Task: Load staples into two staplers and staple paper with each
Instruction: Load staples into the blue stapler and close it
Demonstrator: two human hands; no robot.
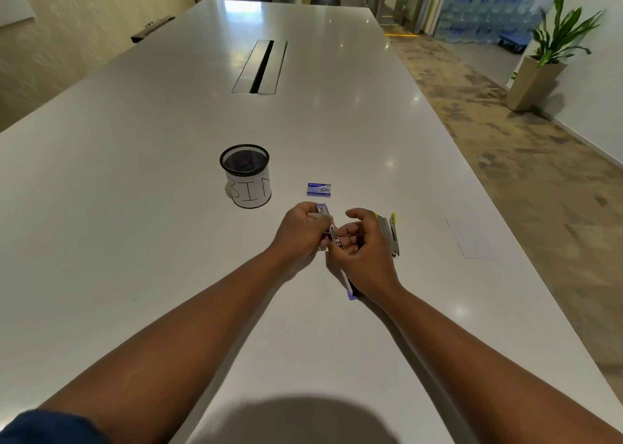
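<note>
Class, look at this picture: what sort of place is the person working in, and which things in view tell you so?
Most likely an office meeting room. The long white table has a cable hatch set into its middle, potted plants stand along the wall, and stacked water-cooler bottles show behind glass.

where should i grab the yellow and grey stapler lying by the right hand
Grip the yellow and grey stapler across its long grey body near the middle, coming down from above with the right hand. It lies flat on the white table, long axis running away from the person, both narrow sides exposed. Its yellow-tipped far end looks hinged open, so avoid pinching there.
</note>
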